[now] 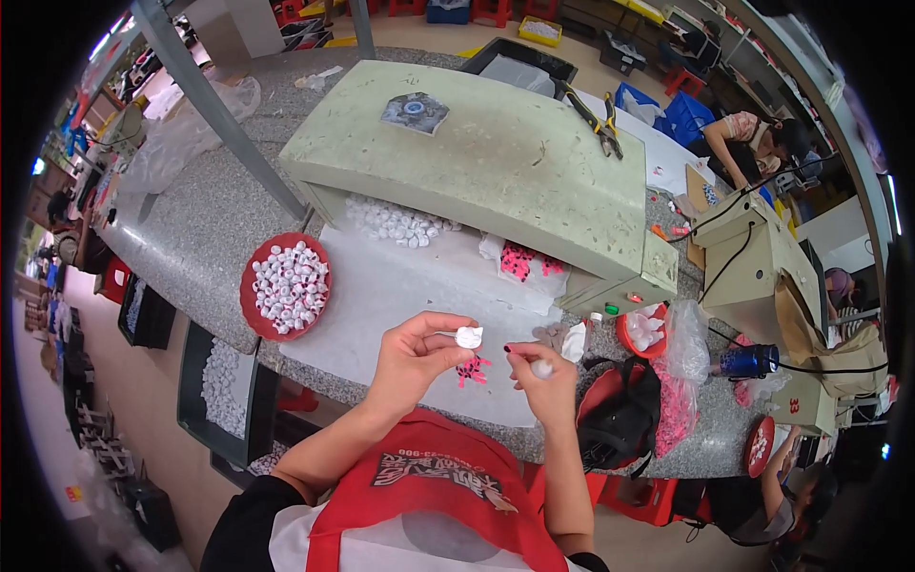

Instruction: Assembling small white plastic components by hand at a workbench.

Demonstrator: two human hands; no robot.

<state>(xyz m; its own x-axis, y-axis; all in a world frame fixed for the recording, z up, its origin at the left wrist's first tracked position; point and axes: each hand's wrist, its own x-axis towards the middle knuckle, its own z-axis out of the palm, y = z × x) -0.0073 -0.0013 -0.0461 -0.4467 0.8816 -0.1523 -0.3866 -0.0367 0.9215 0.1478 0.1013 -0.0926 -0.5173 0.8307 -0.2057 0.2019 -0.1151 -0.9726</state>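
Between the thumb and fingers of my left hand (419,353) is a small white moulded piece (468,337). My right hand (548,381), close by on the right, pinches a tiny dark pink piece (508,349) at its fingertips. A small whitish thing (541,369) shows against the same hand; its kind I cannot make out. Below and between the hands, several pink-and-black bits (473,371) lie on a white sheet (381,305). To the left stands a red bowl (246,300) heaped with small white pieces bearing dark pink marks.
A pale green metal hood (477,143) spans the bench, with white pieces (396,222) and pink pieces (519,260) beneath. Pliers (600,129) lie on top. At right are a black bag (624,415) and a red bowl (629,338). A dark crate (224,391) stands lower left. Other people work at right.
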